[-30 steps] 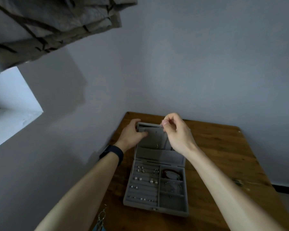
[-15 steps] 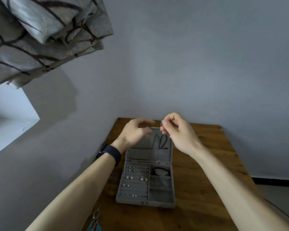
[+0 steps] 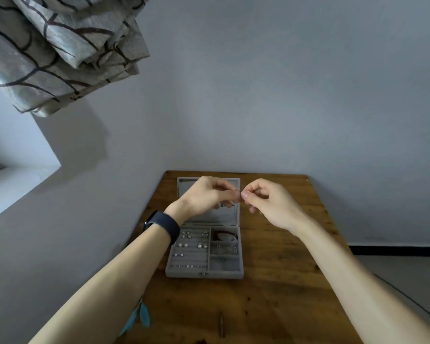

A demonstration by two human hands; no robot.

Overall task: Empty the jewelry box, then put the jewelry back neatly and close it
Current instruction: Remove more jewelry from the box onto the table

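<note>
Head view: jewelry box [image 3: 230,274] open on wooden table [image 3: 283,281], tray mostly full of studs. Left hand [image 3: 206,197] and right hand [image 3: 271,204] both pinch one small silver piece [image 3: 237,191] over the lid, 12 o'clock of the tray. Likely the emptying step; feather earring [image 3: 138,316] already out at 7 o'clock. Next: set the piece on the table, clear of the box.
</note>
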